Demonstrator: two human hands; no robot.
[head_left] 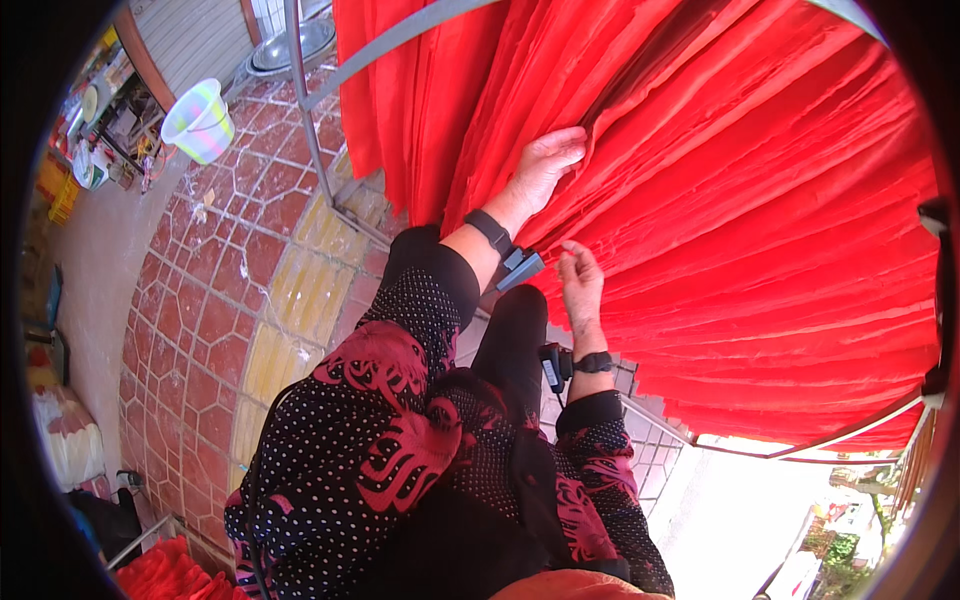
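A large spread of red pleated cloth (760,210) hangs in long folds from a curved metal frame, fanning out to the right. My left hand (550,168) lies against the cloth near its middle, fingers closed on the edge of a fold. Lower down and closer to me, my right hand (581,285) is held up just in front of the cloth's near edge. Its fingers are curled with the tips together; whatever they may pinch is too small to make out. Each wrist wears a dark strap with a small box.
The grey metal frame (298,60) curves past the cloth's left side. A pale plastic bucket (200,120) and metal basins (292,48) stand at the far left on red paving (215,320). More red material (170,570) is heaped at the lower left.
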